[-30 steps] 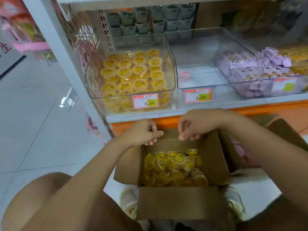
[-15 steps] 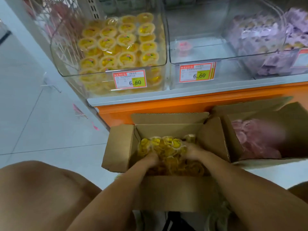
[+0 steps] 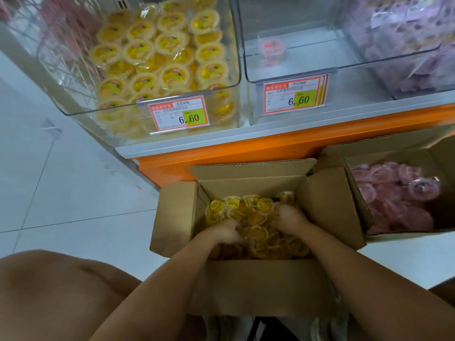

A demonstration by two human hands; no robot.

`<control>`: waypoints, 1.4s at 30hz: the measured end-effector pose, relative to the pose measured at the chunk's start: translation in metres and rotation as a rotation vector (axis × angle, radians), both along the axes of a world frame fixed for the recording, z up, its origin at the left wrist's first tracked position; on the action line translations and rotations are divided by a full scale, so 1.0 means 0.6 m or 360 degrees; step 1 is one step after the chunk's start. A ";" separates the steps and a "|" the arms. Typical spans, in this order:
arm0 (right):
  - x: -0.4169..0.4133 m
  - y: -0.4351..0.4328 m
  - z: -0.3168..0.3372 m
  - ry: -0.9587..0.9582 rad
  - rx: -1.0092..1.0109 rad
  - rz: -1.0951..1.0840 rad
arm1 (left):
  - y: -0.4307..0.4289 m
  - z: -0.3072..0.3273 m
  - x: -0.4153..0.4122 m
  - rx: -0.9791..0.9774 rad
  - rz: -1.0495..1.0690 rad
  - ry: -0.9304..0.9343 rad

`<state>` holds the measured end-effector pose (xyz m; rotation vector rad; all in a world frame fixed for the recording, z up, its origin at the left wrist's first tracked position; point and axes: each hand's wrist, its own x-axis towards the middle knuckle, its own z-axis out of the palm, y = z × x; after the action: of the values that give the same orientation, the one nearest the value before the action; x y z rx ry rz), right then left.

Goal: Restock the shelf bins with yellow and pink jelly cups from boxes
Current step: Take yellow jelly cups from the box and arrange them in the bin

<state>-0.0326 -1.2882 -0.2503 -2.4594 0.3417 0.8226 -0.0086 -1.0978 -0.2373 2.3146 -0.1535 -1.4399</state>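
Down in the middle of the open box (image 3: 258, 286), our left hand (image 3: 229, 230) and right hand (image 3: 290, 216) have dropped from the flaps into the yellow jelly cups (image 3: 248, 207). Both are half buried and blurred, so we cannot tell their hold. Scooping for the yellow bin (image 3: 78, 94) looks begun.

Down on the floor (image 3: 61, 180), the near box (image 3: 258, 286) sits right in front of the shelf (image 3: 221, 141), jelly cups (image 3: 251, 205) heaped inside. Both hands are in it: the left hand (image 3: 226, 232) at the pile's left, the right hand (image 3: 290, 217) at its right, with the fingertips buried among the cups. Just to the right, touching it, the second box (image 3: 384, 153) holds more cups (image 3: 394, 200). Up on the shelf there are three bins in a row: the left bin (image 3: 86, 112) is packed with cups, the middle bin (image 3: 344, 70) has a single cup (image 3: 272, 49) towards its back, and the right bin (image 3: 418, 94) is full of packets (image 3: 406, 45). A knee (image 3: 49, 291) is at the near left.
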 end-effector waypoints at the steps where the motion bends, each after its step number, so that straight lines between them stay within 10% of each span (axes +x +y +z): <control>1: -0.002 0.000 0.004 -0.0013 0.0034 -0.0040 | 0.001 0.007 0.003 -0.0023 0.0045 -0.0002; 8: 0.017 -0.007 0.118 -0.0065 0.0724 -0.0305 | 0.022 0.116 0.051 -0.0601 0.1227 0.0530; 14: 0.019 -0.021 0.305 -0.0236 0.1316 -0.0278 | 0.043 0.299 0.058 -0.0889 0.0982 0.0753; 25: 0.003 0.012 0.519 -0.1334 0.1181 0.0109 | 0.074 0.512 0.063 -0.1749 0.0861 0.0475; 30: 0.041 0.039 0.531 -0.1819 0.0593 0.0208 | 0.064 0.521 0.081 -0.2065 0.1128 0.0464; 42: 0.137 0.069 0.577 -0.1506 0.0532 0.0547 | 0.068 0.527 0.138 -0.2194 0.1587 0.0288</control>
<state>0.0495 -1.2468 0.0958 -2.3011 -0.5263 -0.2177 0.0743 -1.0571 0.0786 0.8429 0.0654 -0.5886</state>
